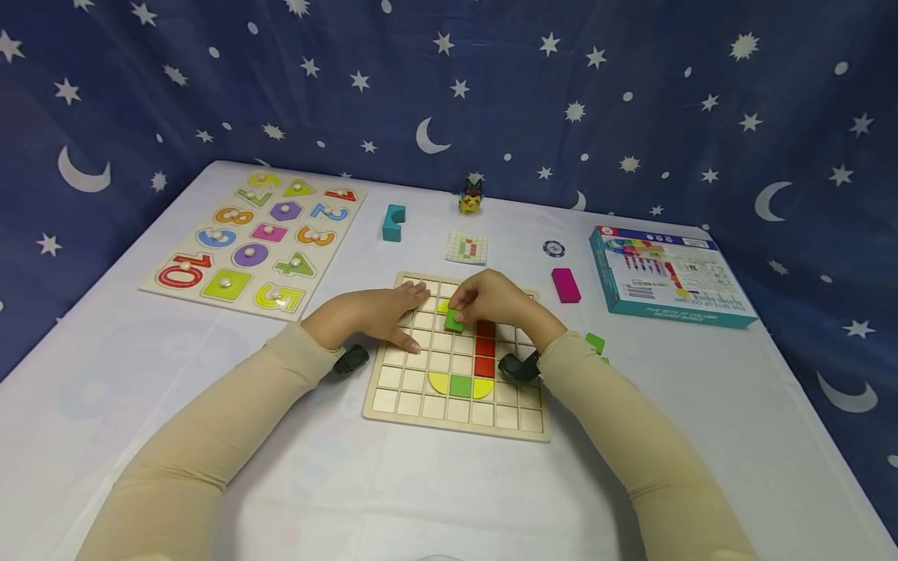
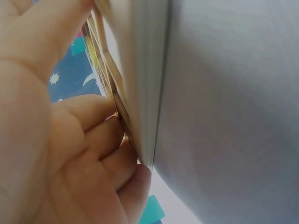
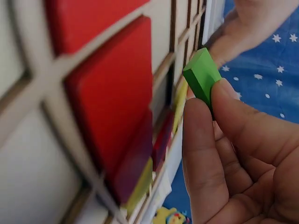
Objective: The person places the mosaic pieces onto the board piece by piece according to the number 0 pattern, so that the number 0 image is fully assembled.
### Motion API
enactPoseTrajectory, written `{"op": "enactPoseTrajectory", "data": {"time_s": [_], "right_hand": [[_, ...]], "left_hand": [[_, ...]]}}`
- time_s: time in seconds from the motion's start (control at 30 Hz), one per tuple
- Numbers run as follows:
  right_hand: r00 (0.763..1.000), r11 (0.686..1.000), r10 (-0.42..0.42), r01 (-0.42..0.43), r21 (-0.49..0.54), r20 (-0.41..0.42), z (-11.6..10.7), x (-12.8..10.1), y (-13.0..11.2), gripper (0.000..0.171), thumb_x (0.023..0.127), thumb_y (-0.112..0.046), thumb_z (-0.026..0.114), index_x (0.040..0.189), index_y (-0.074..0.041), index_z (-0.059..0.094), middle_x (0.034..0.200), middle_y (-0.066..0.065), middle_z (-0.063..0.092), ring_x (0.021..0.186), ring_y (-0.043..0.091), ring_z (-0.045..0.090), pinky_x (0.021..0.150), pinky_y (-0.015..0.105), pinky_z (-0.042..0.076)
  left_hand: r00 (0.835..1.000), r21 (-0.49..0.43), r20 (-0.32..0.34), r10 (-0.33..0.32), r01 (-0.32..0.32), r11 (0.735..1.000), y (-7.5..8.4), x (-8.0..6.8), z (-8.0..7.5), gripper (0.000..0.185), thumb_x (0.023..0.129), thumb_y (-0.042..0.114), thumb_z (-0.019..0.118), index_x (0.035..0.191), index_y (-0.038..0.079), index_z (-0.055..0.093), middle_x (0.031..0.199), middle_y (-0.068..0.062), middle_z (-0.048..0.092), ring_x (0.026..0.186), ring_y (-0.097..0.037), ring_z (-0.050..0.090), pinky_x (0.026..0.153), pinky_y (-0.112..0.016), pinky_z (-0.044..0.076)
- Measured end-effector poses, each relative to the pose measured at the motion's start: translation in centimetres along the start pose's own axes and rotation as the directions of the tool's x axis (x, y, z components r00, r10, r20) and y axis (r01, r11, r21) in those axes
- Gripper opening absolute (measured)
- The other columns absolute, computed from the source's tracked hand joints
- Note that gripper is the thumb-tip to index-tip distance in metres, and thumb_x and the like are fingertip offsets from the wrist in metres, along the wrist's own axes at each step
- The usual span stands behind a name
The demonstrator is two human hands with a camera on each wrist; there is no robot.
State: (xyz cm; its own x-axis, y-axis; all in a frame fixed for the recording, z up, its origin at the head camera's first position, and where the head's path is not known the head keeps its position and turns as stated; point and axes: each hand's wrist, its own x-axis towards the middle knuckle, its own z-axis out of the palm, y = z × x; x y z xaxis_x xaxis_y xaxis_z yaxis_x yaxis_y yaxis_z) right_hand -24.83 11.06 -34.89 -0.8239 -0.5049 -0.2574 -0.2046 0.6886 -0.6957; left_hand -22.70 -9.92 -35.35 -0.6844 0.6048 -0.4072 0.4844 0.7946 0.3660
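A wooden grid board lies on the white table. It holds a column of red blocks and a bottom row of yellow, green and yellow pieces. My right hand pinches a green block just above the board's upper cells; the right wrist view shows the green block between thumb and fingers beside the red blocks. My left hand lies flat, fingers straight, on the board's upper left part. In the left wrist view its fingers touch the board's edge.
A number puzzle board lies at the far left. A teal block, a small toy figure, a pattern card, a round chip, a magenta block, a teal box and a green piece lie around the board.
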Motion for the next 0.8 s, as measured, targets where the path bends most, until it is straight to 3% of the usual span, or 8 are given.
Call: {"op": "enactPoseTrajectory", "data": {"time_s": [0.13,0.3,0.63,0.8], "right_hand": [[1.0,1.0,-0.004,0.004,-0.005,0.022,0.5,0.8,-0.3,0.015,0.077,-0.003,0.071,0.092,-0.002,0.07,0.084,0.005,0.067,0.076,0.013,0.056,0.071,0.023,0.048],[0.999,0.997,0.007,-0.003,-0.082,0.038,0.8,1.4,-1.0,0.014,0.077,-0.004,0.072,0.091,-0.003,0.071,0.083,0.005,0.067,0.075,0.013,0.056,0.069,0.022,0.047],[0.996,0.976,0.06,-0.044,-0.215,0.066,1.3,1.8,-1.7,0.015,0.08,-0.005,0.07,0.094,-0.006,0.072,0.079,0.003,0.065,0.068,0.012,0.053,0.066,0.022,0.046],[0.997,0.965,0.048,-0.031,-0.259,0.059,1.0,1.3,-1.9,0.016,0.08,-0.008,0.071,0.096,-0.007,0.071,0.082,0.003,0.064,0.073,0.013,0.052,0.068,0.023,0.045]], "left_hand": [[1.0,0.007,0.003,-0.001,0.001,1.0,0.0,0.0,0.0,0.097,0.08,0.047,0.065,0.148,0.003,0.012,0.155,-0.013,0.005,0.142,-0.03,0.003,0.115,-0.044,0.013],[1.0,0.01,0.003,0.0,0.0,1.0,-0.1,0.1,0.0,0.097,0.08,0.047,0.065,0.148,0.003,0.012,0.155,-0.014,0.005,0.142,-0.03,0.004,0.115,-0.044,0.013],[1.0,0.002,-0.002,-0.002,0.002,1.0,-0.2,0.3,0.1,0.097,0.08,0.047,0.065,0.148,0.004,0.012,0.155,-0.013,0.005,0.142,-0.029,0.003,0.115,-0.044,0.012],[1.0,0.011,0.002,-0.003,0.003,1.0,-0.1,0.2,0.1,0.097,0.08,0.047,0.065,0.148,0.004,0.011,0.155,-0.013,0.004,0.142,-0.03,0.003,0.115,-0.044,0.012]]}}
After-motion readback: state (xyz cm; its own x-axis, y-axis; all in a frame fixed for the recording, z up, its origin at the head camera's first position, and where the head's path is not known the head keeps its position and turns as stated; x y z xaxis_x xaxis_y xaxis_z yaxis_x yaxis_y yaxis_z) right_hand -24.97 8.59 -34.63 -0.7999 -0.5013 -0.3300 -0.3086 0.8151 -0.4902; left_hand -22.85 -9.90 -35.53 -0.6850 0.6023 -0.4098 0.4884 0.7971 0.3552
